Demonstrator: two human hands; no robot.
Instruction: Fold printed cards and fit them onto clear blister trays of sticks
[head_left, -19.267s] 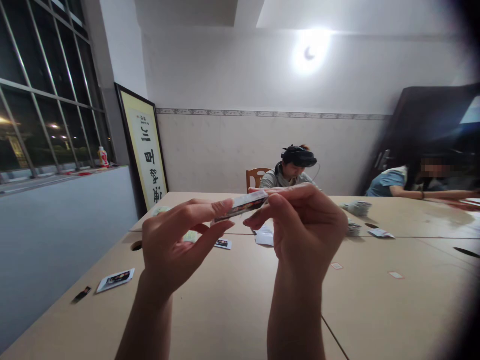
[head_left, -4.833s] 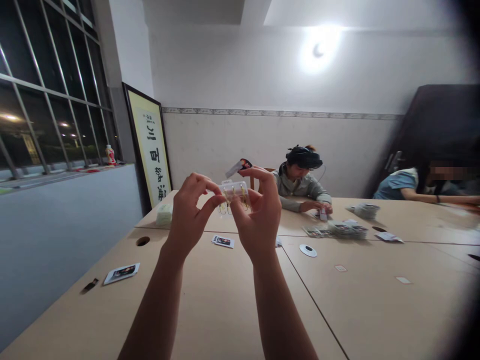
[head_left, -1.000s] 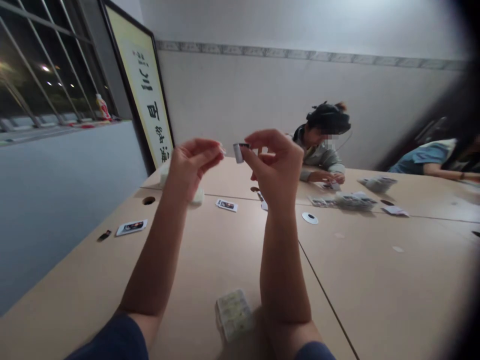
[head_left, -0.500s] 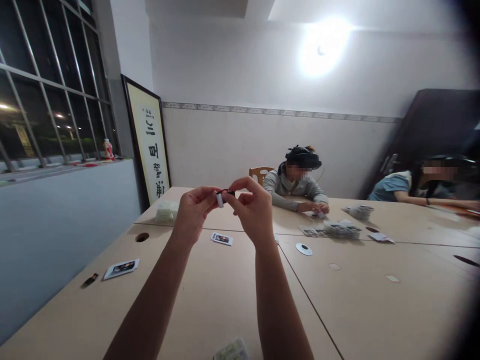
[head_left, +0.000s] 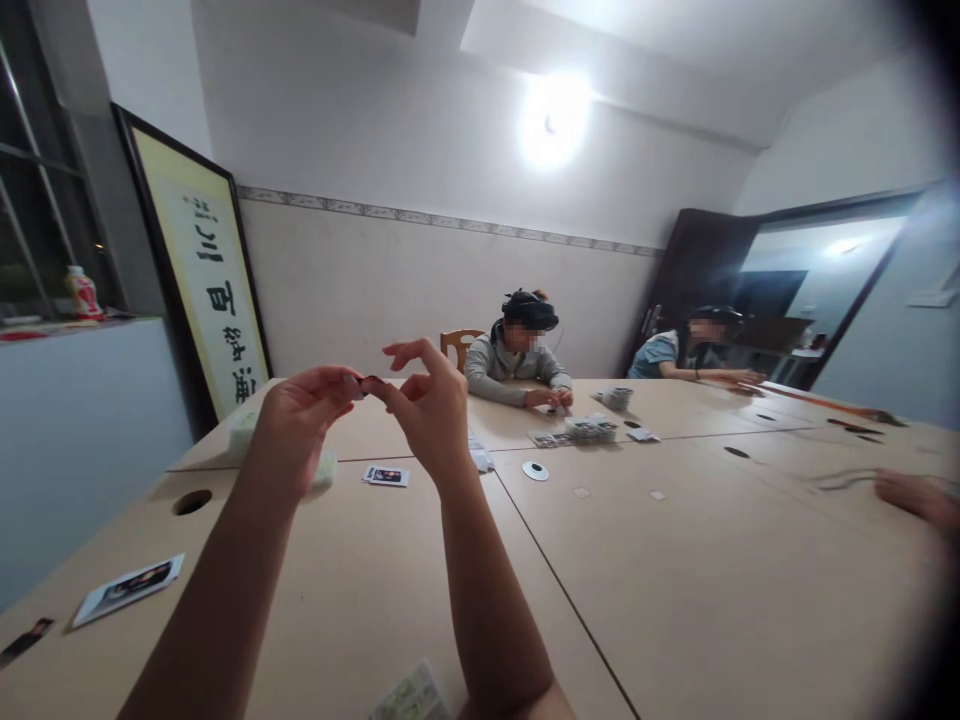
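Raised above the table, my left hand (head_left: 296, 420) pinches a small dark-and-white piece (head_left: 364, 385) between thumb and fingertips. Its exact kind is too small to make out. My right hand (head_left: 431, 410) is beside it, thumb tip touching the piece. The right index finger is lifted and bent, apart from the thumb; the other right fingers are partly hidden. Beyond the hands lies a small picture packet (head_left: 387, 477). A larger picture packet (head_left: 129, 590) and a dark strip (head_left: 28, 640) lie to the left of my left forearm.
Pale green plastic boxes (head_left: 242, 438) stand behind my left hand; another box (head_left: 412, 695) is near my body. A round white disc (head_left: 535, 470) and stacked clear boxes (head_left: 591, 430) lie ahead. Two people sit opposite; another person's hand (head_left: 911, 498) is at right.
The view has turned right, bringing a doorway and another person's hand into sight. My right index finger has lifted off the small piece; my left hand keeps its pinch.
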